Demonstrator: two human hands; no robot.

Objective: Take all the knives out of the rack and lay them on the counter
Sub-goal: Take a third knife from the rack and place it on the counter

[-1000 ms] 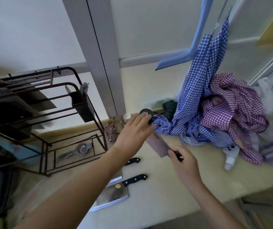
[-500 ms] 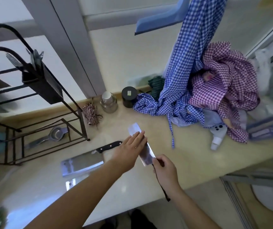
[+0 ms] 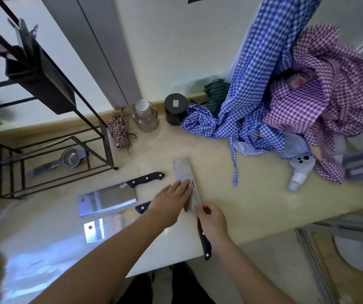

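The right hand (image 3: 212, 222) is closed around the black handle of a long knife (image 3: 186, 178) whose blade lies flat on the bench (image 3: 253, 205), tip pointing away from the person. The left hand (image 3: 169, 205) is open, fingers flat on that blade. Just left of the knife lies a cleaver (image 3: 108, 199), with a second cleaver (image 3: 95, 230) nearer the person. The rack (image 3: 44, 137) stands further left of the knife
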